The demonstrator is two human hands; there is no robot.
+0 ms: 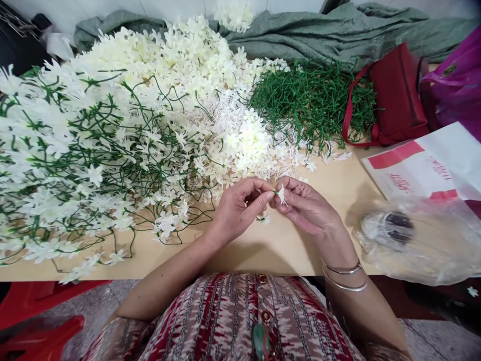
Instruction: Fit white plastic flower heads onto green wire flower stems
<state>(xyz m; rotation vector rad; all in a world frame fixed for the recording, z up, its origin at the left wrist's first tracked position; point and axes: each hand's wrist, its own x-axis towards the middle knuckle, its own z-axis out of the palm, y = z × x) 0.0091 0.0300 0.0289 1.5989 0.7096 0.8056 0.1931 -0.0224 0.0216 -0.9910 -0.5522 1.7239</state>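
Observation:
My left hand [238, 208] and my right hand [306, 205] meet over the wooden table [338, 185], fingers pinched together. Between the fingertips sits a small white artificial flower [281, 194] on a thin green stem. My right hand pinches the flower head, my left hand pinches the stem end beside it. Another white flower [264, 218] lies on the table just under my hands. A heap of loose white flower heads [244, 135] lies right behind my hands.
Finished green stems with white flowers [75, 160] cover the left of the table. A pile of bare green stems [311, 100] lies at the back right, next to a red bag [396, 95]. A clear plastic bag [417, 240] and white packaging [421, 165] sit at right.

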